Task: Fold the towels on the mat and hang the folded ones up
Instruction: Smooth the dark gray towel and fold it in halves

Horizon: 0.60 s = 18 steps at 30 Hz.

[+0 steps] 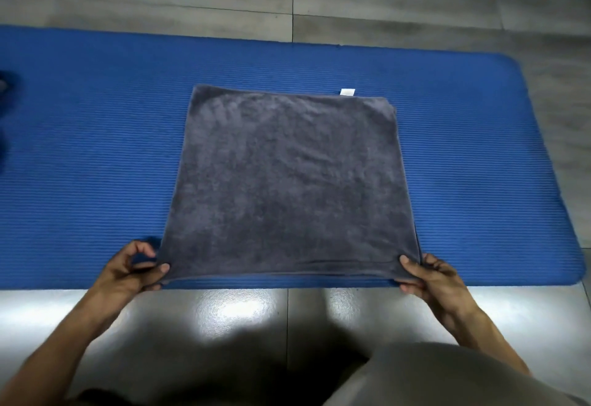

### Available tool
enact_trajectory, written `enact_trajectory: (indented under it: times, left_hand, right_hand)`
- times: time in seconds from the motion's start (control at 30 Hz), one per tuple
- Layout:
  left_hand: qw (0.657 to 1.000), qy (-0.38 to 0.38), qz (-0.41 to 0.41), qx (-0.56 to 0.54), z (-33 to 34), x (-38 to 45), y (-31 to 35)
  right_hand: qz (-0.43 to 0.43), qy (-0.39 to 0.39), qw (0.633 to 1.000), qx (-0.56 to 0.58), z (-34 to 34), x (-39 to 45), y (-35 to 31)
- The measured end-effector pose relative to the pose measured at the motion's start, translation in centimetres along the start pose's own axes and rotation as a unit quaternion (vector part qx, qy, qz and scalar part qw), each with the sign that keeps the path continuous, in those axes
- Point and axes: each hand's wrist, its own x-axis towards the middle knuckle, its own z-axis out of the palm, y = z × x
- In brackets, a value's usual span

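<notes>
Grey towel (pixel 284 178) lying flat on blue mat (pixel 96 137) (white tag at far edge), left hand (pixel 134 269) and right hand (pixel 428 274) each pinching a near corner between thumb and fingers

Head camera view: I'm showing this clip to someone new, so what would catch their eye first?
First the grey towel, spread flat in the middle of the blue mat, a small white tag peeking out at its far edge. Next the two hands at its near edge: the left hand pinches the near left corner and the right hand the near right one. In front of the mat, the glossy tiled floor shows a bright glare.
</notes>
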Motion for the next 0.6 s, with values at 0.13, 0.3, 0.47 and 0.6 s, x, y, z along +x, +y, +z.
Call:
enact_trajectory:
  times: [0.13, 0.3, 0.47, 0.6]
  left_hand:
    - [0.992, -0.106, -0.067, -0.024, -1.3, -1.3, -0.3]
    - [0.981, -0.143, -0.12, -0.058, -2.5, -1.8, 0.9]
    - [0.981, -0.058, -0.051, -0.176, -1.5, 0.2, 5.8]
    - [0.978, -0.021, -0.004, -0.209, 0.5, 3.6, 9.9]
  right_hand:
    - [0.012, -0.002, 0.997, -0.081, -2.0, -1.2, 0.8]
    - [0.006, -0.017, 0.999, -0.045, -2.4, -2.0, -1.5]
    - [0.034, -0.027, 0.998, 0.036, -0.7, 1.0, -6.8]
    - [0.022, -0.042, 0.992, 0.117, 2.0, 3.9, -10.5]
